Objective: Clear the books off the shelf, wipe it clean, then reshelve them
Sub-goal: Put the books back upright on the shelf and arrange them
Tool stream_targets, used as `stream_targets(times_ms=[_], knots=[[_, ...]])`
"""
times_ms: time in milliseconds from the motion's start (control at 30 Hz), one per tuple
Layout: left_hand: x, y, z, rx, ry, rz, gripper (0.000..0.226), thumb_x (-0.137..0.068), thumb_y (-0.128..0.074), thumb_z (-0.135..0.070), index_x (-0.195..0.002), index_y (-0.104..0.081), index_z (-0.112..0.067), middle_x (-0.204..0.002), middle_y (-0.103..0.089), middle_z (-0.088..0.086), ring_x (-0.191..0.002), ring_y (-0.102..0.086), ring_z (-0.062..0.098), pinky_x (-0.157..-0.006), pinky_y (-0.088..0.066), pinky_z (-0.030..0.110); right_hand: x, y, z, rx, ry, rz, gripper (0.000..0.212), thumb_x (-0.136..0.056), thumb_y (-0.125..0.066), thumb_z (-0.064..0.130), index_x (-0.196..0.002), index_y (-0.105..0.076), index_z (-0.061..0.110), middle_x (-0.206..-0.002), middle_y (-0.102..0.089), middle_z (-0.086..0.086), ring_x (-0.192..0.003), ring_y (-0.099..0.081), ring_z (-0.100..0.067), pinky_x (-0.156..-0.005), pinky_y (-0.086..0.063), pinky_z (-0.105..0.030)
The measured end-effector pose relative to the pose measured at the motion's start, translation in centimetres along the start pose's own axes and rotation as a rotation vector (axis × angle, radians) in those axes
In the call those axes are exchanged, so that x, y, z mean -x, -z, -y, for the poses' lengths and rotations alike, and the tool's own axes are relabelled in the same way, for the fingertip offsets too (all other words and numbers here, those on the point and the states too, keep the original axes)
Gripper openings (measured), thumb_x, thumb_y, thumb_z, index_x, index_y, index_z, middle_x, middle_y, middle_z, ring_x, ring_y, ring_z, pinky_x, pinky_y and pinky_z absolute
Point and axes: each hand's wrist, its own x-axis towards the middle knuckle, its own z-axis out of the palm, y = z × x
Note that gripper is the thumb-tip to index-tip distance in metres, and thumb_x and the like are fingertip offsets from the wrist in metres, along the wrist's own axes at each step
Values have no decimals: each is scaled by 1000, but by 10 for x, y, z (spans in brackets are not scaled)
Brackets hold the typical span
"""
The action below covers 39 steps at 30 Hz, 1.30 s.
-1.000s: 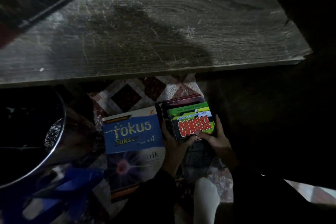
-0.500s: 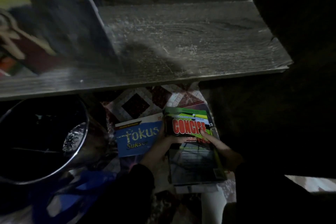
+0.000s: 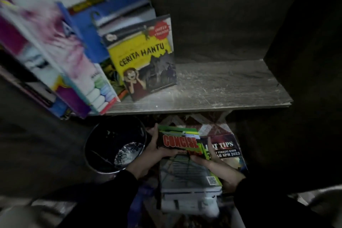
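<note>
Both my hands hold a stack of books topped by the green "CONCISE" book (image 3: 182, 141), lifted below the shelf's front edge. My left hand (image 3: 152, 151) grips the stack's left side, and my right hand (image 3: 212, 163) grips its right side. The grey wooden shelf (image 3: 222, 87) bears several leaning books at its left, the outermost a yellow "CERITA HANTU" book (image 3: 146, 57). The shelf's right half is bare and streaked.
A metal bucket (image 3: 114, 144) holding water stands on the floor just left of my left hand. A dark "TIPS" book (image 3: 225, 151) lies on the patterned floor under the stack's right side. Dark cabinet walls close in at the right and back.
The stack has risen from the floor in both hands. The view has swung left and up, bringing the shelved books into sight; the blue "Fokus" book has dropped out of view.
</note>
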Motion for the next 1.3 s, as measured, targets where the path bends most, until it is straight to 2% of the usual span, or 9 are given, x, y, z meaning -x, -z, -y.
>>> stream_targets(times_ms=[133, 233, 400, 600, 700, 867, 1100, 1200, 1300], knots=[[35, 13, -22, -64, -10, 56, 71, -77, -75, -5, -137, -43, -26, -108, -71, 8, -95, -66, 12, -88, -48, 19, 37, -13, 29, 25, 56, 97, 91, -80, -72, 39, -145, -10, 51, -148, -30, 18, -128, -34, -4, -108, -26, -22], [64, 13, -48, -82, -82, 55, 61, -76, -76, -4, -128, -51, -24, -105, -71, 9, -89, -66, 11, -82, -49, 18, 67, -18, 59, 96, 102, 176, 103, -59, -89, 36, -133, -23, 63, -152, -31, 13, -134, -37, -10, -115, -30, -36], [112, 17, -115, -151, -364, -61, 59, -71, -80, -7, -121, -57, -29, -112, -66, -5, -90, -63, 1, -82, -48, 13, 109, -17, 127, 189, 287, 194, 102, -73, -77, -2, -133, -21, 58, -128, -52, 20, -110, -58, 6, -99, -44, -20], [115, 24, -172, -274, -810, -304, 66, -72, -82, -21, -122, -50, -49, -126, -56, -14, -114, -54, 1, -95, -42, 17, 102, -18, 207, 331, 637, 95, 121, -66, -77, -16, -143, -14, 54, -132, -44, 31, -119, -53, 4, -91, -49, -19], [93, 20, -182, -336, -938, -516, 68, -78, -77, -18, -113, -42, -65, -131, -46, -8, -116, -51, 1, -93, -42, 16, 67, -15, 230, 458, 774, -67, 128, -65, -83, -4, -139, -4, 65, -141, -41, 12, -123, -50, 0, -99, -44, -21], [40, 22, -181, -421, -1031, -726, 65, -80, -73, -14, -113, -38, -57, -133, -37, 3, -119, -50, 17, -92, -40, 3, -1, 0, 244, 694, 926, -297, 131, -69, -85, 10, -129, 14, 72, -139, -29, 5, -114, -37, 12, -88, -23, 8], [-13, 26, -160, -598, -998, -811, 72, -81, -74, -24, -123, -26, -58, -149, -23, 21, -126, -46, 34, -96, -49, 47, -54, 19, 243, 847, 915, -258, 132, -73, -82, 14, -123, 24, 74, -149, -22, -9, -127, -26, -1, -107, -23, -18], [-29, 21, -149, -798, -1045, -943, 78, -83, -70, -32, -141, -18, -46, -151, -10, 28, -133, -32, 43, -101, -32, 48, -60, 24, 237, 875, 875, -247, 125, -77, -79, 15, -131, 24, 62, -153, -14, -3, -128, -19, 5, -107, -18, -16], [-37, 13, -137, -939, -1000, -1081, 86, -90, -57, -39, -151, 3, -30, -152, -2, 30, -140, -10, 43, -106, -20, 48, -63, 21, 226, 875, 837, -343, 123, -79, -77, 17, -135, 25, 57, -156, -8, -8, -141, -21, -16, -115, -22, -34]])
